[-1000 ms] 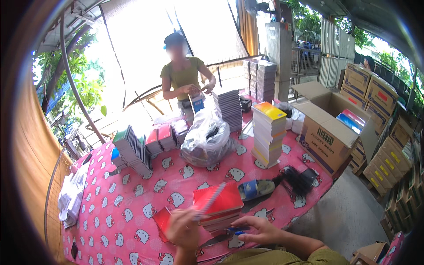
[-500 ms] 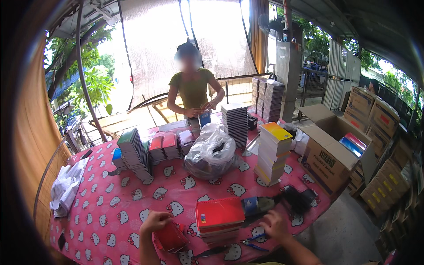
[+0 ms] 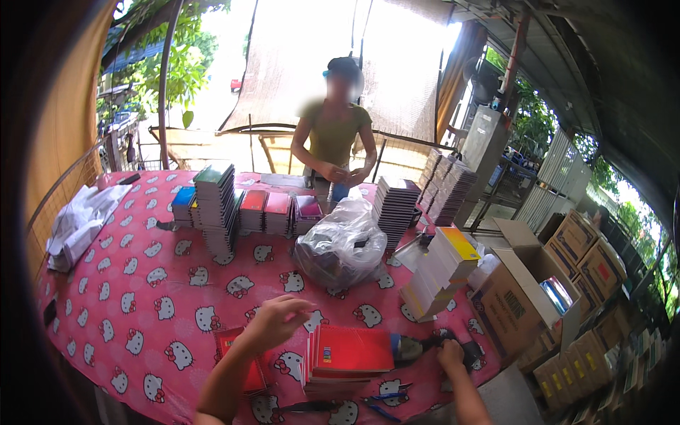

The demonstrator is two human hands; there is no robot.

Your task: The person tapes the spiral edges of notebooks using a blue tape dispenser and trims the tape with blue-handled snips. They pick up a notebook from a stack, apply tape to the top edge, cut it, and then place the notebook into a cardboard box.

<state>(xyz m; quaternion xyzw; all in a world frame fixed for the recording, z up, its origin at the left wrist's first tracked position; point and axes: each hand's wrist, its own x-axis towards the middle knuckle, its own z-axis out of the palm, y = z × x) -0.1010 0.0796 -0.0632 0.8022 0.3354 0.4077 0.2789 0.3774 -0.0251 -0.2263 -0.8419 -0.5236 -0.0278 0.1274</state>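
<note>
My left hand (image 3: 278,320) hovers above the pink patterned tablecloth (image 3: 142,312), fingers loosely apart and holding nothing. Beneath its forearm lies a thin red notebook (image 3: 246,358). To its right sits a stack of red notebooks (image 3: 347,355). My right hand (image 3: 450,354) is at the stack's right end, closed around a black tool (image 3: 471,352) that has a blue and yellow roll (image 3: 405,347) next to it. How firmly it grips the tool is hard to see.
A person (image 3: 333,138) stands across the table. Between us are a grey plastic bag (image 3: 341,244), rows of notebook stacks (image 3: 216,205), a dark stack (image 3: 394,205) and a leaning white stack (image 3: 438,275). An open cardboard box (image 3: 520,301) stands right, white bags (image 3: 78,223) left, and blue scissors (image 3: 382,407) lie near me.
My left hand has lifted off the thin red notebook and moved up and right. My right hand has reached right onto the black tool. The view has tilted upward.
</note>
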